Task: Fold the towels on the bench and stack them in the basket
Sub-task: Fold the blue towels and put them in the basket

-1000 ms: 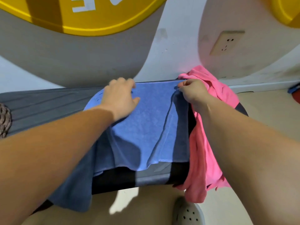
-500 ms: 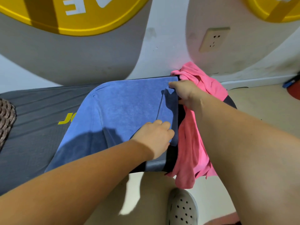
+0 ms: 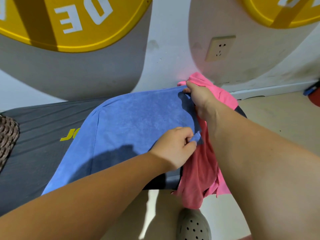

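The blue towel (image 3: 138,122) lay spread across the right half of the dark bench (image 3: 38,135), reaching from the far edge by the wall to the near edge, where my forearm hid its lower part. My left hand (image 3: 174,148) pinched the towel's near right corner between thumb and curled fingers, and a small tuft of blue cloth stuck out past my fingertips. My right hand (image 3: 199,96) gripped the towel's far right corner at the far edge of the bench, fingers curled over the hem. Between the two hands the towel's right side ran fairly straight.

The pink towel (image 3: 200,179) sat crumpled at the right end of the bench, just beside the blue one and touching it. Part of it bunched up behind my right hand against the wall, and the rest hung down over the near edge under my right forearm.

At the left end of the bench only the edge of the woven brown basket (image 3: 7,135) showed. Yellow lettering (image 3: 69,135) on the bench peeked out beside the blue towel's left side. A wall socket (image 3: 220,48) sat above the pink towel, and my pale perforated shoe (image 3: 194,226) rested on the floor below the bench.
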